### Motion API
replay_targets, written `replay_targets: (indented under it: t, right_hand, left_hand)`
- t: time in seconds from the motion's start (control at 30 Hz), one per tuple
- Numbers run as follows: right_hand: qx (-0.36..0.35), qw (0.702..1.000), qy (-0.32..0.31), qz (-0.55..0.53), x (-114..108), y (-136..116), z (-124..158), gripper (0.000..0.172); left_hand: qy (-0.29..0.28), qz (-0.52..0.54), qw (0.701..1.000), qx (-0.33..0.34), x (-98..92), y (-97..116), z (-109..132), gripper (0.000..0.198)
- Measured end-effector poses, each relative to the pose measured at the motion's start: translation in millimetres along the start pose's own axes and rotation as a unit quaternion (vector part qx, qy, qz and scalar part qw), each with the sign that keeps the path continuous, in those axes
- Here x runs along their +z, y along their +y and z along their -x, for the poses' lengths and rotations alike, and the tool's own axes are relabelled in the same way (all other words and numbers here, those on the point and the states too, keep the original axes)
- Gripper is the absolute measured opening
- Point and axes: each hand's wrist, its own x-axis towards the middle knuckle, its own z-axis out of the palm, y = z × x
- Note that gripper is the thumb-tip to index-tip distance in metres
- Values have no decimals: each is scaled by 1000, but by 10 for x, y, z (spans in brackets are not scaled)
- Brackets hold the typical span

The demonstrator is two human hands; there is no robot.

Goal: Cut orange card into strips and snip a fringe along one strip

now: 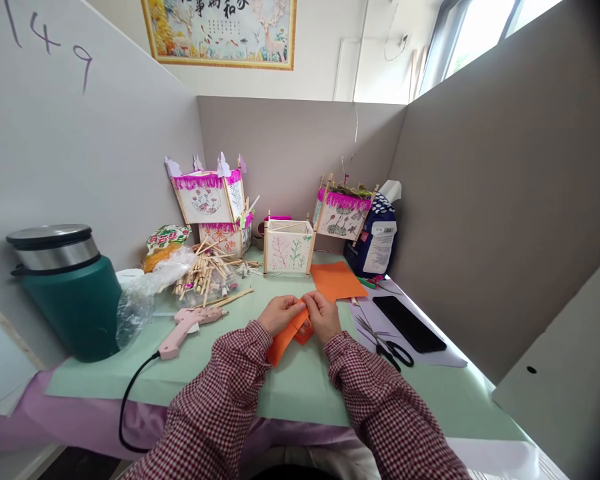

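A folded piece of orange paper (283, 341) is held between my two hands above the green table cover. My left hand (280, 313) pinches its upper edge from the left. Close beside it, my right hand (323, 316) grips the same paper near its top corner, fingertips almost meeting those of the left. Part of the paper is hidden behind the fingers. Just beyond my right hand lies a flat orange sheet (338, 281). Scissors (386, 343) with black handles rest to the right, on purple paper. A pink glue gun (187, 328) lies to the left.
Several decorated paper lanterns (289, 247) stand at the back. A heap of wooden sticks (207, 270), a plastic bag (135, 313) and a large green tumbler (70, 300) occupy the left. On the right are a black phone (409, 323) and a dark blue bag (380, 240). Partition walls enclose the table.
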Motion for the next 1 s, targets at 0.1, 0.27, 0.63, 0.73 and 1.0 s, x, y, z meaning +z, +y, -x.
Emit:
replay_targets:
  t: [0.1, 0.27, 0.63, 0.73, 1.0]
  right_hand:
    - [10, 999, 34, 37, -37, -15, -13, 29]
    - [42, 961, 97, 255, -593, -83, 107, 27]
    - [141, 856, -155, 473, -1589, 77, 734, 34]
    - [152, 854, -154, 472, -1630, 96, 757, 33]
    - [208, 913, -198, 291, -1641, -234, 842, 12]
  left_hand:
    - [0, 13, 1000, -6, 3, 31, 10, 33]
    - [64, 52, 997, -12, -22, 112, 50, 33]
    - [55, 141, 988, -34, -69, 101, 62, 25]
    - [62, 148, 986, -40, -66, 123, 77, 23]
    - [46, 179, 982, -44, -88, 103, 63, 23]
